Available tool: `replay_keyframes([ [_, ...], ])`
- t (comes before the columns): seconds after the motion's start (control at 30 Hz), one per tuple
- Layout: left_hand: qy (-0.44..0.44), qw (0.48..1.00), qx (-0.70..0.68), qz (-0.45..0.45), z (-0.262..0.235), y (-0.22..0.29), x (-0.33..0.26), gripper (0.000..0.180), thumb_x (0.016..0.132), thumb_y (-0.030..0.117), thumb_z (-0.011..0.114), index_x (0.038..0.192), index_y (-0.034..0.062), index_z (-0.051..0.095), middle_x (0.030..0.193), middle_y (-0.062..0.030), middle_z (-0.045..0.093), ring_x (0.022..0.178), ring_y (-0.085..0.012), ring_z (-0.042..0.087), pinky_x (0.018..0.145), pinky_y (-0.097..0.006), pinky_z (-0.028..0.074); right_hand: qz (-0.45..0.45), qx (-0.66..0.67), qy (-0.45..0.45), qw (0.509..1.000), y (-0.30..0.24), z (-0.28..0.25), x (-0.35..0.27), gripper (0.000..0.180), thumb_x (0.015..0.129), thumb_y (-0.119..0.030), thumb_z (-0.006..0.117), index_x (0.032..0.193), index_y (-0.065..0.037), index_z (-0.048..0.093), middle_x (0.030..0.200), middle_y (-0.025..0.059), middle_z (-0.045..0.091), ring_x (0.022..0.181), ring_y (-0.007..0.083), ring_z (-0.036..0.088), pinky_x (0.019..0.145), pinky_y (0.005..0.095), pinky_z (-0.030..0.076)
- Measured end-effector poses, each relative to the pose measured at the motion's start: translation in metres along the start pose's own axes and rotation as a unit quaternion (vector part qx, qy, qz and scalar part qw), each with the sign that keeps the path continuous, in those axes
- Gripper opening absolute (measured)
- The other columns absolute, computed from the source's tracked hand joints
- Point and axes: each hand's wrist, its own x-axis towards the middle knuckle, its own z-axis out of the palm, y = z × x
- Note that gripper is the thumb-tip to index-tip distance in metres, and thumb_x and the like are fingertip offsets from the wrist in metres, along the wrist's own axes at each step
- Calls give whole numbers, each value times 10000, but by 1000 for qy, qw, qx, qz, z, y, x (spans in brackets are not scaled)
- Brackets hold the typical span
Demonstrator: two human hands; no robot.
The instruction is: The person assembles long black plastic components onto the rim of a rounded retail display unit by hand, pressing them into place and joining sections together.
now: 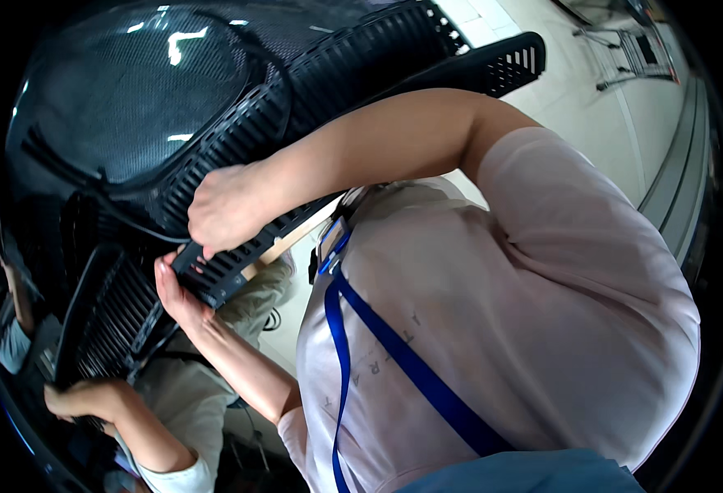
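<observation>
A long black slotted plastic panel [505,72] with a rounded far end runs slantwise from upper right down to my hands. At its near end, my left hand [179,289] is closed around the corner, fingers on the outer side. My right hand [228,207] reaches across from the right and lies over the panel near that same end. Its fingers are curled down and closed, their tips against the slots. Whatever they may pinch is hidden beneath the hand. Beside the panel stands another black ribbed plastic piece [341,74].
A large dark mesh surface [131,90] with shiny reflections fills the upper left. At lower left, a co-worker's hand [82,400] touches a black slatted basket [111,316]. Another person's arm [18,296] shows at the far left. A metal cart [641,56] stands on the pale floor.
</observation>
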Motion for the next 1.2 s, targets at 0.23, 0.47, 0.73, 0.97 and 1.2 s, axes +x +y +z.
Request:
replay_keyframes([
  [0.23, 50, 998, 29, 16, -10, -2, -10, 418, 957, 408, 433, 1123, 33, 508, 966, -97, 584, 829, -170, 569, 747, -285, 476, -18, 7, -3, 1000, 11, 0, 9, 506, 914, -441, 468, 805, 12, 666, 776, 150, 664, 778, 332, 653, 659, 438, 517],
  [0.47, 68, 978, -189, 60, -16, -34, -22, 514, 946, 431, 418, 1230, 17, 528, 1220, -114, 567, 1127, -244, 525, 1003, -407, 362, 15, 21, 10, 1000, 16, -7, 10, 495, 922, -440, 451, 857, -4, 677, 827, 154, 674, 833, 333, 650, 693, 450, 512],
  [0.73, 283, 928, -240, 38, -5, -56, -28, 447, 943, 436, 340, 876, 70, 587, 771, -52, 613, 736, -164, 564, 693, -326, 458, 23, 5, -41, 999, -18, -1, 53, 548, 939, -454, 407, 835, 31, 638, 781, 202, 651, 812, 361, 645, 705, 426, 522],
  [0.97, 123, 937, -287, 158, 21, -47, -29, 508, 937, 418, 274, 1055, 18, 565, 1017, -84, 619, 961, -191, 540, 887, -334, 388, 31, -16, -58, 998, -27, 30, 99, 488, 891, -441, 526, 783, 8, 683, 587, 117, 614, 581, 248, 648, 586, 363, 519],
  [1.2, 196, 925, -262, 195, 29, -75, -32, 583, 969, 428, 184, 1049, 13, 586, 931, -70, 618, 859, -157, 545, 809, -298, 414, -12, 49, -3, 999, -15, 40, 96, 473, 898, -430, 537, 743, 1, 656, 508, 109, 536, 471, 221, 548, 495, 318, 424],
])
